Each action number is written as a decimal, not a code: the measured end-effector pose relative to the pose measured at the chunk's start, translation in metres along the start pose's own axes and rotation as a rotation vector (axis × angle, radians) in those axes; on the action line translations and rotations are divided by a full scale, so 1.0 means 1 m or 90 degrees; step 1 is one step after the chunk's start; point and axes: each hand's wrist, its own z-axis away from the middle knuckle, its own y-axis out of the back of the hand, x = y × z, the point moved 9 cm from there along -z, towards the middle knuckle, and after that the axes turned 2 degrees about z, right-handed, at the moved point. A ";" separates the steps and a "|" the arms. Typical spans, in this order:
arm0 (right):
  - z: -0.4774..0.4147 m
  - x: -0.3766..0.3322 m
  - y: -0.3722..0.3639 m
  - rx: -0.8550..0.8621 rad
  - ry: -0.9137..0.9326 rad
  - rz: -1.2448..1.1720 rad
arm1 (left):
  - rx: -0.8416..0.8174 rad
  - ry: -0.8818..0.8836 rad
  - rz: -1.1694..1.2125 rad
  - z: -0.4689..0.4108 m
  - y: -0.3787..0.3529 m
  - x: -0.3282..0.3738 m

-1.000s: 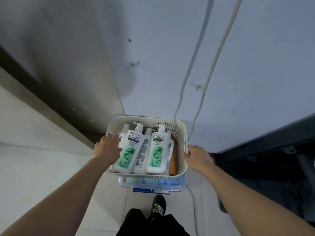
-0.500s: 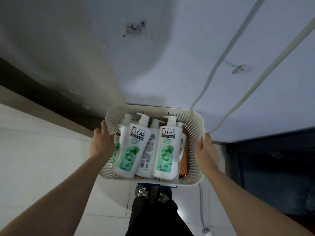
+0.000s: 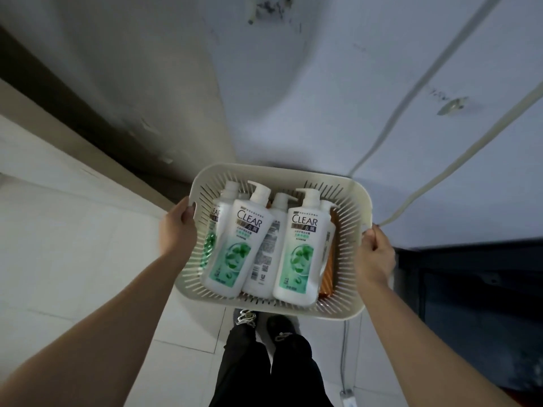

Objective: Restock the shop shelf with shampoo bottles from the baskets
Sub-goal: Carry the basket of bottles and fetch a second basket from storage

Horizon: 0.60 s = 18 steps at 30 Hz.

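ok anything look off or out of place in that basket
Mostly fine: no spill or damage shows. One white bottle in the basket lies back side up, showing print and codes, while its neighbours show the CLEAR label. Something orange lies under the bottles at the right.

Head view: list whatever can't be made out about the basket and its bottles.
- Bottle count: the two front bottles cover others lying behind them in the basket.
- Orange thing at the basket's right wall: mostly covered by bottles, kind unclear.
- Fingertips of left hand and right hand: curled over the basket's rim, out of sight.
- Shelf: none in the head view.
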 end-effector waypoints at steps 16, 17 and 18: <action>0.101 -0.060 -0.014 -0.294 0.229 0.167 | 0.274 0.342 0.199 0.222 0.111 -0.121; 0.112 -0.060 -0.019 -0.320 0.242 0.177 | 0.303 0.358 0.218 0.244 0.118 -0.130; 0.124 -0.060 -0.025 -0.344 0.257 0.188 | 0.332 0.380 0.242 0.267 0.123 -0.139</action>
